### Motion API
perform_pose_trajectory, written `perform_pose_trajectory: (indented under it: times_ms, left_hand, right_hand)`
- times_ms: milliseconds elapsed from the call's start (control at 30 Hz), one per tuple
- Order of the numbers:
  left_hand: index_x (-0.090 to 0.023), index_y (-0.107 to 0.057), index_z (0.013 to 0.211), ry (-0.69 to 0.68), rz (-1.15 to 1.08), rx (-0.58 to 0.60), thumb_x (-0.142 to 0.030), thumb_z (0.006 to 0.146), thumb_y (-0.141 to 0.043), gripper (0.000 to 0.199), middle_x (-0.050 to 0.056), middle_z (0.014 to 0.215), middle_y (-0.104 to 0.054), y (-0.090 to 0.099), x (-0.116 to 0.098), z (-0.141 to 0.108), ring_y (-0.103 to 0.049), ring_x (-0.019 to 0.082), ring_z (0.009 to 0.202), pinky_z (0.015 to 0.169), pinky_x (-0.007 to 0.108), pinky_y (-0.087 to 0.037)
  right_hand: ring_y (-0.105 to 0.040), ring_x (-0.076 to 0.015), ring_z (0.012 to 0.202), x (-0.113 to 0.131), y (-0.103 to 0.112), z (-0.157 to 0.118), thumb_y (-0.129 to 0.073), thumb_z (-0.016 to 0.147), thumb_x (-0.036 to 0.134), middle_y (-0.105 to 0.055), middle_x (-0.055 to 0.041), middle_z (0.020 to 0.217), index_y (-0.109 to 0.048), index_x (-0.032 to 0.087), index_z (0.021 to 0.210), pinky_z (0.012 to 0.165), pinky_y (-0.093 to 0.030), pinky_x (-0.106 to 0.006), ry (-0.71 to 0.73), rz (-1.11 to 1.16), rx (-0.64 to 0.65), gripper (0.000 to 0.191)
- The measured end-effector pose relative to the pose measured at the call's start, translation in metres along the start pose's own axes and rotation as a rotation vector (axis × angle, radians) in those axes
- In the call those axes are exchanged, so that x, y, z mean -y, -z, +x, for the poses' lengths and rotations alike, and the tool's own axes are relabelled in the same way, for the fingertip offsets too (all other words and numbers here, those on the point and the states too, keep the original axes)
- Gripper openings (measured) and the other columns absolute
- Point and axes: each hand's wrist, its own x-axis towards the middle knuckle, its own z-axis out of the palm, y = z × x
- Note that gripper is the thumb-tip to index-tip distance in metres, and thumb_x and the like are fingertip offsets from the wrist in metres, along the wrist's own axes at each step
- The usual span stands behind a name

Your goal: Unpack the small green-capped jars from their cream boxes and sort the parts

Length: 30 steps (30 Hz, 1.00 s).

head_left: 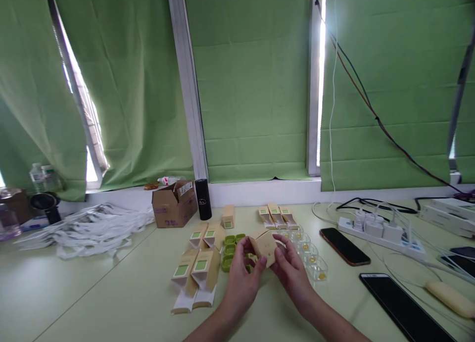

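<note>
Between my two hands is a small tan cardboard box [265, 249], tilted and raised above the table. My left hand [243, 270] grips its left side, thumb on the near face. My right hand [291, 268] has its fingers on the right edge. Behind and left of the box, partly covered by my left hand, are green moulded pieces [229, 250]. To the left lie several tan boxes [200, 270] with green windows and opened white-lined flaps. Clear plastic cups [315, 265] with yellow spots stand just right of my right hand.
More tan boxes [276, 216] and a single closed one [228, 216] stand farther back. A brown carton [174, 203], a black cylinder [203, 199] and white straps [100, 228] are left. Phones [345, 246], a tablet [403, 305] and a power strip [382, 235] with cables lie right.
</note>
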Motion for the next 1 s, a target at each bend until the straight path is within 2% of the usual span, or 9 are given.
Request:
perform_pose_trajectory:
  times_ms: [100,200,300,400,467,633,800,1000]
  left_hand:
    - [-0.021,-0.049,0.132,0.032,-0.037,-0.025,-0.054,0.09,-0.068,0.057,0.014,0.128,-0.064,0.0,0.0,0.001,-0.069,0.026,0.105,0.089,0.04,-0.058]
    - [-0.023,-0.049,0.131,-0.06,0.019,-0.077,-0.042,0.09,-0.07,0.049,0.013,0.132,-0.06,0.003,0.006,0.002,-0.065,0.026,0.116,0.092,0.04,-0.059]
    - [-0.026,-0.049,0.132,-0.321,0.232,-0.137,-0.024,0.091,-0.066,0.044,0.012,0.134,-0.056,0.011,0.012,0.003,-0.06,0.026,0.124,0.1,0.044,-0.056]
    - [-0.025,-0.052,0.131,-0.604,0.475,-0.165,-0.012,0.092,-0.061,0.043,0.012,0.13,-0.055,0.019,0.014,0.005,-0.058,0.027,0.126,0.104,0.048,-0.054]
    - [-0.023,-0.053,0.131,-0.723,0.59,-0.186,-0.01,0.093,-0.06,0.041,0.012,0.125,-0.057,0.022,0.013,0.006,-0.059,0.027,0.123,0.102,0.046,-0.056]
    - [-0.019,-0.058,0.126,-0.944,0.784,-0.214,-0.008,0.094,-0.062,0.033,0.012,0.116,-0.06,0.021,0.009,0.005,-0.06,0.025,0.117,0.095,0.04,-0.058]
    - [-0.013,-0.061,0.122,-1.049,0.887,-0.222,-0.003,0.093,-0.062,0.031,0.013,0.111,-0.061,0.019,0.005,0.003,-0.06,0.024,0.111,0.096,0.04,-0.057]
    - [-0.014,-0.062,0.124,-1.059,0.974,-0.183,0.0,0.092,-0.06,0.035,0.012,0.113,-0.061,0.02,0.009,0.002,-0.06,0.026,0.114,0.097,0.042,-0.057]
  right_hand:
    - [-0.067,-0.028,0.121,-0.001,0.0,-0.002,-0.074,0.09,0.05,-0.066,-0.0092,0.136,-0.057,0.032,0.128,0.104,-0.055,-0.048,0.093,-0.202,0.019,0.046]
    - [-0.055,-0.0279,0.137,0.002,0.001,-0.004,-0.067,0.095,0.049,-0.059,-0.0092,0.145,-0.054,0.033,0.134,0.113,-0.049,-0.048,0.194,-0.4,0.047,0.044]
    - [-0.054,-0.0276,0.138,0.009,0.001,-0.007,-0.059,0.1,0.043,-0.056,-0.0104,0.147,-0.052,0.031,0.137,0.114,-0.048,-0.048,0.321,-0.604,0.019,0.039]
    - [-0.063,-0.0279,0.125,0.015,0.001,-0.01,-0.055,0.102,0.037,-0.06,-0.0126,0.14,-0.052,0.028,0.137,0.104,-0.057,-0.047,0.461,-0.774,0.005,0.036]
    - [-0.065,-0.0274,0.119,0.015,0.0,-0.012,-0.053,0.102,0.032,-0.061,-0.0128,0.137,-0.051,0.027,0.137,0.098,-0.06,-0.045,0.549,-0.871,0.008,0.035]
    - [-0.066,-0.0276,0.117,0.014,0.0,-0.014,-0.051,0.101,0.024,-0.061,-0.0139,0.134,-0.048,0.026,0.138,0.095,-0.061,-0.045,0.706,-1.056,0.004,0.037]
    - [-0.066,-0.0288,0.12,0.012,0.004,-0.013,-0.049,0.1,0.019,-0.06,-0.0151,0.136,-0.042,0.025,0.142,0.095,-0.062,-0.046,0.758,-1.183,0.037,0.043]
    - [-0.067,-0.0287,0.118,0.01,0.006,-0.014,-0.047,0.1,0.019,-0.06,-0.0161,0.134,-0.036,0.025,0.145,0.094,-0.063,-0.047,0.711,-1.227,0.076,0.046]
